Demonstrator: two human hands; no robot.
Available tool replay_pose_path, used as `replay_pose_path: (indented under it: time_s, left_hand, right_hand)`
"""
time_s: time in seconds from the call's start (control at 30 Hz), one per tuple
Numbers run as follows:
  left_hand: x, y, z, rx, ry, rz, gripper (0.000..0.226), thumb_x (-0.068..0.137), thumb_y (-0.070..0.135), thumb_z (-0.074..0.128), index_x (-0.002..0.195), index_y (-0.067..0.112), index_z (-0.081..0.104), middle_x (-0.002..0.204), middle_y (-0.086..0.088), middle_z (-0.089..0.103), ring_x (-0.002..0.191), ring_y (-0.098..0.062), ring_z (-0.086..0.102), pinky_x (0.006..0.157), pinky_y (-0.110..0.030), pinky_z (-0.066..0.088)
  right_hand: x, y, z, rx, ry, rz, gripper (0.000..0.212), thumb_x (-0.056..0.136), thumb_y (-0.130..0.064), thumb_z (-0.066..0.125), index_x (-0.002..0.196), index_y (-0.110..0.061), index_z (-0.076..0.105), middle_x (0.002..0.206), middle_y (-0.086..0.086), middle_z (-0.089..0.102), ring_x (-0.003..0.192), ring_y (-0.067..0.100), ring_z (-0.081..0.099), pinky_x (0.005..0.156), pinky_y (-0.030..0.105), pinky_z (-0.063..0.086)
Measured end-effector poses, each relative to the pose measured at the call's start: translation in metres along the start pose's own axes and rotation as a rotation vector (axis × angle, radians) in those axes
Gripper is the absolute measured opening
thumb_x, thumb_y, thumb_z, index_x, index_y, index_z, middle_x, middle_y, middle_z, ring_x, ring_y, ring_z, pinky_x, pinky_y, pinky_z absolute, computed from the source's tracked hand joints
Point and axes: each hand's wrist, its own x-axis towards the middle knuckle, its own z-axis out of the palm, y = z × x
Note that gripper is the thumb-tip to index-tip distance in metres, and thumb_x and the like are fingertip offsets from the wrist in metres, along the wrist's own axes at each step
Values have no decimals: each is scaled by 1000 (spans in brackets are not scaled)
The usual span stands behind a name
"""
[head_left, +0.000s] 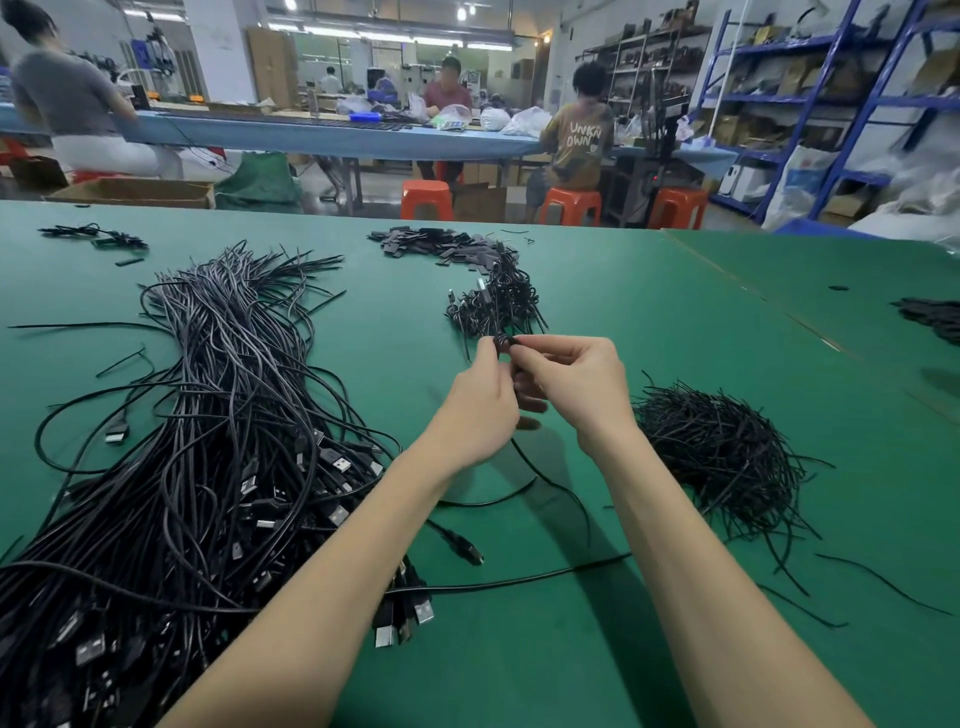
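Both my hands are raised together over the green table (649, 322). My left hand (475, 410) and my right hand (574, 387) pinch the same black USB cable (503, 344) between their fingertips, where it is looped into a small coil. The rest of that cable hangs below my hands and trails across the table (498, 501) to a plug near my left forearm. Just beyond my fingertips lies a small heap of coiled, tied cables (493, 304).
A big pile of loose black USB cables (208, 467) covers the table's left side. A heap of black twist ties (722, 457) lies at my right. Small black flat pieces (436, 247) sit at the far edge. Other people work at a blue bench behind; orange stools and blue shelving stand beyond.
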Motion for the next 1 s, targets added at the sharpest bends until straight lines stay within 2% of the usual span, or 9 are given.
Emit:
replay_pose_path:
  time_s: [0.1,0.2,0.37,0.5,0.63,0.8,0.87,0.93,1.0]
  left_hand:
    - [1,-1,-2,118,35,6,12,104,9,29,108,5,40,84,-6,66,61,-15,65,52,-13,47]
    - [2,-5,-3,250,79,32,14,102,8,30,112,10,41,81,-5,60,65,-17,57,48,-13,38]
    - [-1,-1,2,338,28,82,35,100,7,31,134,8,40,114,-15,64,95,-30,61,84,-40,51]
    - [-1,2,1,273,22,120,14,104,11,34,116,9,40,97,-8,60,89,-30,60,67,-27,37]
    - [-5,2,9,151,85,120,7,105,15,35,110,11,34,89,-12,61,69,-16,55,59,-27,32]
    - [-2,-5,14,-10,202,32,9,105,19,36,96,17,35,78,-1,56,65,-9,52,61,-25,39]
    - [1,-9,11,-156,213,-54,15,106,20,36,92,22,35,83,-1,54,71,-12,52,63,-28,41]
    - [3,-13,5,-303,227,-120,16,106,18,35,91,23,35,81,0,52,62,-6,46,53,-19,37]
    - [4,-18,-2,-407,243,-156,15,106,15,35,92,20,35,78,0,48,53,-5,39,45,-15,32]
  right_hand:
    - [2,-3,-4,27,-74,32,9,86,-14,74,83,-21,80,80,7,78,70,15,74,77,34,62]
    - [2,-7,-1,8,-154,36,12,84,-31,80,89,-20,79,77,-2,77,70,14,74,80,34,62]
    - [0,-5,4,-139,-12,-43,14,81,-38,81,85,-26,77,60,-8,69,54,9,61,77,35,60]
    - [4,-9,-2,19,-37,25,9,87,-20,79,90,-11,78,62,1,64,45,8,52,58,22,51]
    - [4,-2,-8,129,-42,96,11,90,-9,75,82,-1,73,64,5,59,45,8,49,59,20,52]
    - [5,-6,-12,121,-118,121,30,95,-28,70,98,2,74,75,7,67,51,11,61,58,22,55]
    - [8,-9,-24,-31,-153,154,34,100,-40,60,105,-9,72,90,6,71,55,12,67,52,21,54]
    - [10,-6,-41,-457,-152,103,27,101,-37,54,101,-17,73,95,2,74,58,8,69,51,22,53]
    - [11,-2,-58,-879,-156,66,20,96,-29,56,99,-23,75,99,0,75,79,14,73,71,29,59]
